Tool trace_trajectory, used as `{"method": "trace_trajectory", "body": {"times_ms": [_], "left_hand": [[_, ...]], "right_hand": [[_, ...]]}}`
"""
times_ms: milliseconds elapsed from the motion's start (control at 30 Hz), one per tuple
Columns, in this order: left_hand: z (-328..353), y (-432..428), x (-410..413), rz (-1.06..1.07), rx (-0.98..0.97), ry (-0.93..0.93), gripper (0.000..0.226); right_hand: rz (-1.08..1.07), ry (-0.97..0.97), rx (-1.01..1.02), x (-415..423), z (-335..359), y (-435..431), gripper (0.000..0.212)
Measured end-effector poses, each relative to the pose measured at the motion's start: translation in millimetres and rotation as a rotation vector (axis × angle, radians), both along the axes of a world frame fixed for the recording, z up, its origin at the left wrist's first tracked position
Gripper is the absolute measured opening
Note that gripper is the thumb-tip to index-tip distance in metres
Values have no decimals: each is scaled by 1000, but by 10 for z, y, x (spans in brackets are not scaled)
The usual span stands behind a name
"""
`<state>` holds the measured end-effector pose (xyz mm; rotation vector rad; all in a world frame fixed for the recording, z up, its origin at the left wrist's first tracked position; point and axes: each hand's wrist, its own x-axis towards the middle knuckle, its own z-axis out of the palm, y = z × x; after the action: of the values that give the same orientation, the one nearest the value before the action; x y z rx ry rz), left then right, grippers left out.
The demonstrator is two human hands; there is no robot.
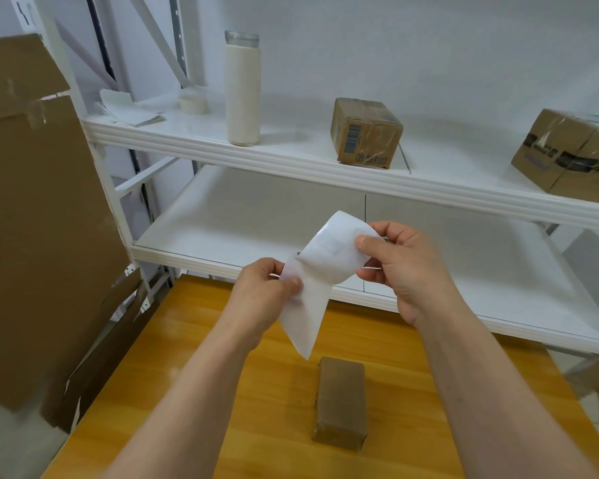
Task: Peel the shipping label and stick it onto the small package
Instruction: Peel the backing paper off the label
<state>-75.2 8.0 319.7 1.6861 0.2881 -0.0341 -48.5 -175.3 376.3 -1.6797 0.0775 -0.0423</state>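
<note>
Head view, elements listed from left to right. Left edge of the frame: a large flattened cardboard sheet [32, 219] stands upright against the white shelving unit [291, 162], with a darker cardboard piece leaning below it. Upper left, on the top shelf: loose white papers [128, 110], a small pale tape roll [192, 104] and a tall white bottle [242, 95] with a clear open neck, standing upright.

Centre: the left hand [260, 292] pinches the lower strip of the shipping label [312, 288] between thumb and curled fingers, and that strip hangs down to a point above the table. The label's upper part curls back toward the right, with faint print showing through it. The two parts appear partly separated, but which is label and which is backing cannot be told.

Lower centre: the small package [341, 402], wrapped in brown, lies flat on the yellow wooden table [187, 375] below the label and apart from it, untouched by either hand.

Upper centre right: a small taped carton [365, 133] sits on the top shelf. Right of centre: the right hand [405, 267] pinches the edge of the curled upper part between thumb and fingers. Far right, top shelf: a second taped carton [567, 153], set at an angle.
</note>
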Motion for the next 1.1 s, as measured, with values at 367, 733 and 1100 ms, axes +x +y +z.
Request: {"method": "trace_trajectory", "body": {"times_ms": [367,733,1100], "left_hand": [[-155,213,61,40,35,58,12],[-529,470,200,48,-10,236,13],[-1423,727,349,238,-73,499,26]], "right_hand": [[-11,54,42,112,-178,204,13],[-59,163,101,310,-459,336,19],[-50,212,-6,284,-652,451,15]]}}
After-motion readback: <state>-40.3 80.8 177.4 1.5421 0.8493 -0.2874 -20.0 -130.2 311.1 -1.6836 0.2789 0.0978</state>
